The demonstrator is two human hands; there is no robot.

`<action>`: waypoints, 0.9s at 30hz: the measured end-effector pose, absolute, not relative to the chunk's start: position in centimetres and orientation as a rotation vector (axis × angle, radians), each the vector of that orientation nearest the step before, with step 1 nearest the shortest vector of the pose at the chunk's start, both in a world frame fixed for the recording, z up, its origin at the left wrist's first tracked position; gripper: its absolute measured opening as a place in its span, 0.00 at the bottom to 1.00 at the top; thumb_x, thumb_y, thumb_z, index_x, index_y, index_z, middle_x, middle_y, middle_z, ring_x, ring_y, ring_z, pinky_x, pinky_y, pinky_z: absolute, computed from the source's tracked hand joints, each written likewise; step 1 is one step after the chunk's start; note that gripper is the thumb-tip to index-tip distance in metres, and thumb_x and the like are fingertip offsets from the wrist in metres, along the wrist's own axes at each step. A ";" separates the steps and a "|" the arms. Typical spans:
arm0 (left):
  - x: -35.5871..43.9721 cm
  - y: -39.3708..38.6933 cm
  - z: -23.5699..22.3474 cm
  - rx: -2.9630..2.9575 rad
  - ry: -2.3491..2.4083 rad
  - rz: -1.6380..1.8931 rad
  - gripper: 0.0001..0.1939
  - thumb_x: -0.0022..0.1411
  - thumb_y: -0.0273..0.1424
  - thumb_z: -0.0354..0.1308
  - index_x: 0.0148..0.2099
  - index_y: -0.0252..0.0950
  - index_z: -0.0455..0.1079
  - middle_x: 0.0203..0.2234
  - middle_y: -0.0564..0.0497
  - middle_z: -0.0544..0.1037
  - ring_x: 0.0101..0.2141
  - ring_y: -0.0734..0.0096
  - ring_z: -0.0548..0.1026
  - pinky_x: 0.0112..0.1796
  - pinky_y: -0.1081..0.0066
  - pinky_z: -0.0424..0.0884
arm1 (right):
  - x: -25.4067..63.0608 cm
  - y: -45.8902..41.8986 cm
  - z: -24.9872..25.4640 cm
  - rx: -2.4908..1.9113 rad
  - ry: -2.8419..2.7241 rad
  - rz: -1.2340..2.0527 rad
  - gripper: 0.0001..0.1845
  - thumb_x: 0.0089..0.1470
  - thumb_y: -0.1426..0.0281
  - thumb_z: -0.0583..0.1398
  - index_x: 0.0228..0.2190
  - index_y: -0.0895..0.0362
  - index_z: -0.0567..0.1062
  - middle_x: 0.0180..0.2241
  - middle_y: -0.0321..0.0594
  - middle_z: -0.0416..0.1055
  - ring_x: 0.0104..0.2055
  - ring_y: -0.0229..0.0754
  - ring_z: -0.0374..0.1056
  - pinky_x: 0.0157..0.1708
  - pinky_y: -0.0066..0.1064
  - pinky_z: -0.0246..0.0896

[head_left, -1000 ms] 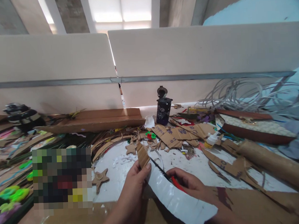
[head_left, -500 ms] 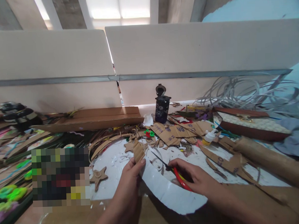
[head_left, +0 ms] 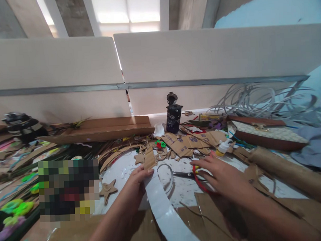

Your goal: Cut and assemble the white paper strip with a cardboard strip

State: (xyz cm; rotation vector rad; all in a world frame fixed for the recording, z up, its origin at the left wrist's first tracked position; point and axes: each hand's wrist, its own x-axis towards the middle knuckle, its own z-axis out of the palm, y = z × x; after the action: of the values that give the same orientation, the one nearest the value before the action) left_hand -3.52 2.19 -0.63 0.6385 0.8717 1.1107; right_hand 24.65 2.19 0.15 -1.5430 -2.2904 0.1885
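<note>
Between the thumb and fingers of my left hand [head_left: 138,181] is the upper end of a long curved cardboard strip [head_left: 163,208], white-faced with a bare brown tip, hanging down toward the bottom edge. My right hand [head_left: 213,171] is at the red-handled scissors [head_left: 188,174], its fingers stretched out over the handles rather than wrapped round them. The dark blades point left, toward a loose pale ring of strip [head_left: 169,180]. Part of the handles is hidden under my palm. A cardboard star [head_left: 108,191] lies left of my left hand.
A dark tumbler [head_left: 173,118] with its lid up stands at the back. Cardboard scraps [head_left: 182,144], a small glue bottle [head_left: 223,147], a brown-and-cream handbag [head_left: 266,132], a cardboard tube [head_left: 288,172] and a long cardboard tray [head_left: 105,127] lie around. Brown cardboard [head_left: 138,226] covers the near side.
My right hand and the scissors have moved right, away from the strip, and its fingers have loosened from the handles. The strip has swung to hang more steeply from my left hand.
</note>
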 end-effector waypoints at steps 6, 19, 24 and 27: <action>-3.0 0.4 -0.1 0.646 0.684 0.946 0.15 0.52 0.26 0.64 0.45 0.36 0.76 0.31 0.47 0.83 0.28 0.65 0.79 0.31 0.70 0.72 | 20.1 2.4 4.3 -1.136 -2.057 1.069 0.17 0.60 0.59 0.59 0.47 0.51 0.80 0.50 0.43 0.77 0.53 0.52 0.70 0.53 0.43 0.62; -3.4 1.3 -0.7 0.755 0.793 0.903 0.12 0.49 0.26 0.63 0.40 0.34 0.78 0.26 0.46 0.82 0.24 0.68 0.76 0.27 0.72 0.70 | 18.8 4.2 0.3 -1.033 -1.570 1.589 0.15 0.42 0.61 0.73 0.31 0.57 0.80 0.31 0.37 0.77 0.35 0.42 0.69 0.39 0.33 0.59; -3.8 1.9 -0.5 0.834 0.775 0.965 0.14 0.51 0.27 0.64 0.43 0.34 0.78 0.33 0.44 0.84 0.29 0.63 0.79 0.34 0.69 0.73 | 17.9 4.6 1.1 -0.982 -1.400 1.662 0.16 0.38 0.64 0.75 0.27 0.57 0.78 0.27 0.34 0.74 0.30 0.38 0.65 0.35 0.31 0.56; -3.9 2.2 -0.3 0.825 0.797 1.037 0.15 0.50 0.29 0.66 0.43 0.35 0.78 0.35 0.44 0.85 0.34 0.60 0.81 0.39 0.67 0.72 | 17.1 4.8 2.0 -0.970 -1.375 1.639 0.15 0.39 0.63 0.74 0.27 0.57 0.78 0.27 0.33 0.73 0.30 0.38 0.64 0.35 0.31 0.55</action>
State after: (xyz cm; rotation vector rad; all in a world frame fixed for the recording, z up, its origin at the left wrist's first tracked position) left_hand -3.88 2.21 -0.28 0.8252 0.7973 1.0371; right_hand 17.13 4.85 1.98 -0.9695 -1.3748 1.6387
